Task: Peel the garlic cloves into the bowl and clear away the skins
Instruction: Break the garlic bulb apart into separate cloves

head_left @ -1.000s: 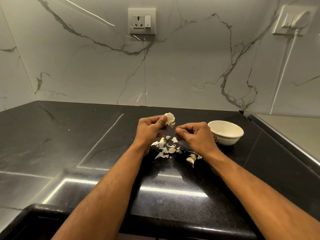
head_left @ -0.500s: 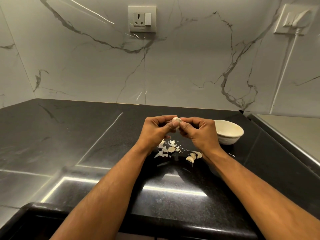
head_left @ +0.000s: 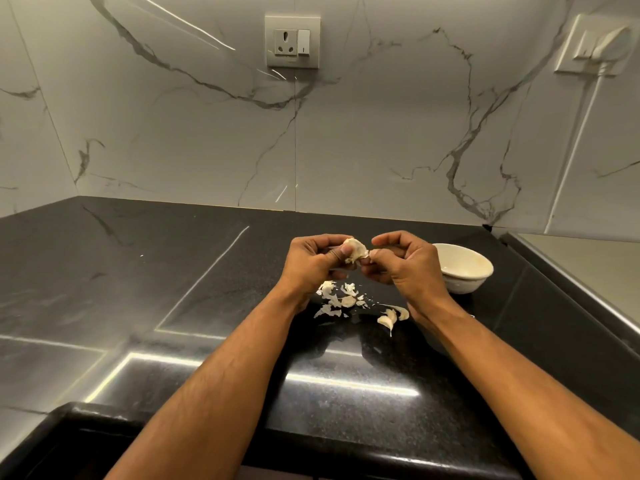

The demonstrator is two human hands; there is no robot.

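Above the black countertop (head_left: 207, 306), my left hand (head_left: 311, 265) grips a piece of garlic (head_left: 355, 250) between thumb and fingers. My right hand (head_left: 405, 265) pinches the right side of the same piece at its skin. Below the hands lies a scatter of pale skins (head_left: 337, 299) on the counter. A couple of cloves (head_left: 389, 317) lie just right of them. A cream bowl (head_left: 462, 268) stands to the right of my right hand, partly hidden by it; I see nothing inside the part that shows.
A marble wall rises behind the counter with a socket (head_left: 292, 41) and a plugged-in switch plate (head_left: 595, 46) at the right. A raised steel-edged surface (head_left: 588, 271) borders the counter on the right. The counter's front edge (head_left: 311, 455) is near me.
My hands came together around the garlic half a second ago; now they have parted slightly and the garlic shows between them, my right hand pulling at its right side.
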